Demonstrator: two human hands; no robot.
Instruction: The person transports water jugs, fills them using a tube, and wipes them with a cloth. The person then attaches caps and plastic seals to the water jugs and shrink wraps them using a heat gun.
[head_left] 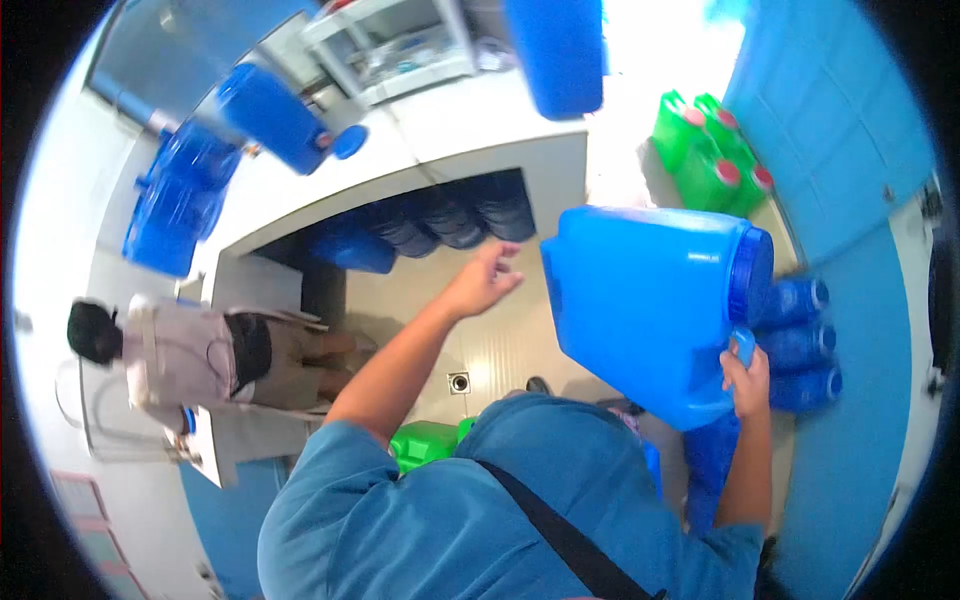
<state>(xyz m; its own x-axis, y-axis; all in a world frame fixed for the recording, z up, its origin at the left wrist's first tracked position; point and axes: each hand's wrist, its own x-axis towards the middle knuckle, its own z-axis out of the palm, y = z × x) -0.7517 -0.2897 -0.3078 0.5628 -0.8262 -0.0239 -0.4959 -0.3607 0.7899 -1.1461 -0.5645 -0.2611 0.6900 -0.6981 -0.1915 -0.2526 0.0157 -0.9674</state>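
Here, the right hand (746, 382) closes around the handle (742, 346) of the big blue container (640, 300), which is held tilted at three o'clock. The left hand (484, 283) is free, its fingers loosely bent. Farther, green jugs (707, 170) stand at two o'clock; at eleven, a blue lid (350, 142) lies on the white bench (460, 128).

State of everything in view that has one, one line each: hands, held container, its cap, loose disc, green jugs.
Right hand: closed at the big container's handle
Left hand: raised, fingers apart, nothing held
Big blue container: held off the floor, fill level can't be told
Dark blue cap: on the container
Blue disc: flat on the white counter
Green jugs: grouped by the wall, red caps on
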